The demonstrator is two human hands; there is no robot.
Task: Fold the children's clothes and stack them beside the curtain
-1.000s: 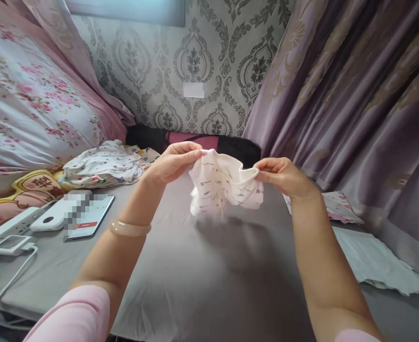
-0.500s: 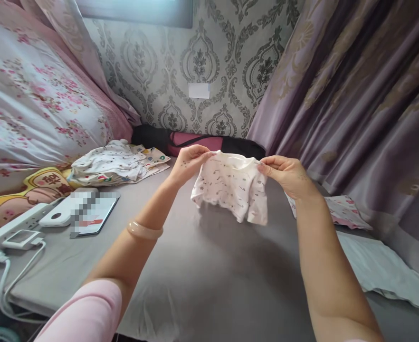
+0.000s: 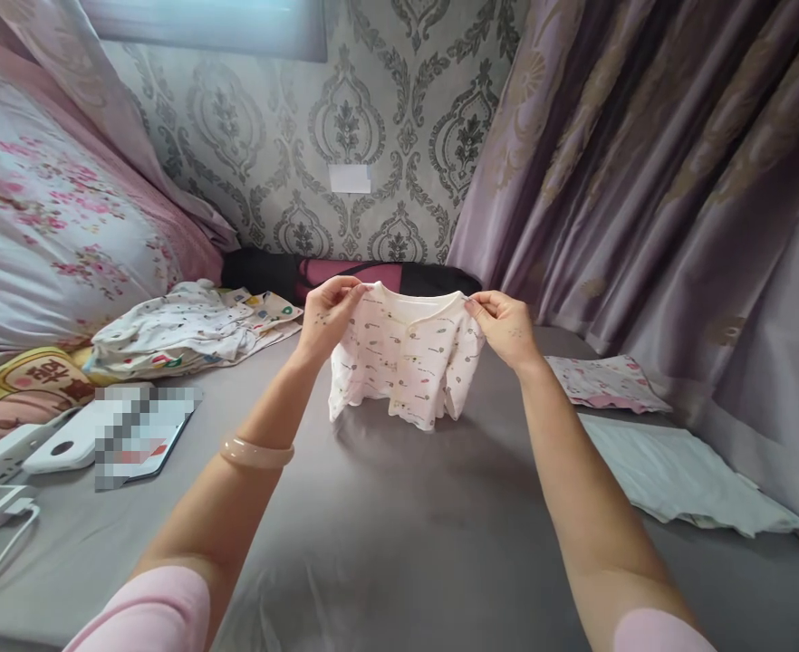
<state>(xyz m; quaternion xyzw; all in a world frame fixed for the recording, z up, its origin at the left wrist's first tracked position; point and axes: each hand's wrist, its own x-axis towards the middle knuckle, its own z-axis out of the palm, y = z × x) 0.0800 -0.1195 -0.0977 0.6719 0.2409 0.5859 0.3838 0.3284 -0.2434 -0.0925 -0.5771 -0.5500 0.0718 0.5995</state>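
A small white baby shirt [image 3: 409, 353] with a fine print and a front opening hangs upright between my hands, its neckline stretched wide. My left hand [image 3: 332, 312] pinches one shoulder of it between thumb and fingers. At the other shoulder, my right hand [image 3: 505, 324] has the same kind of pinch. The shirt's lower edge hangs at or just above the grey bed sheet [image 3: 399, 543]; I cannot tell whether it touches. A pale bangle [image 3: 256, 453] circles my left forearm.
Crumpled printed baby clothes [image 3: 182, 326] lie at the left, behind a phone [image 3: 148, 444], a white device [image 3: 80, 430] and a power strip [image 3: 5, 453]. To the right are a folded pink-white cloth [image 3: 610, 382] and a flat white cloth [image 3: 685, 471]. A black-and-pink bundle [image 3: 351, 276] lies along the wall.
The shirt has swung from a tilt to hang straighter, its front now facing me more fully. Both hands keep their hold. The whole view has shifted, so things appear further left.
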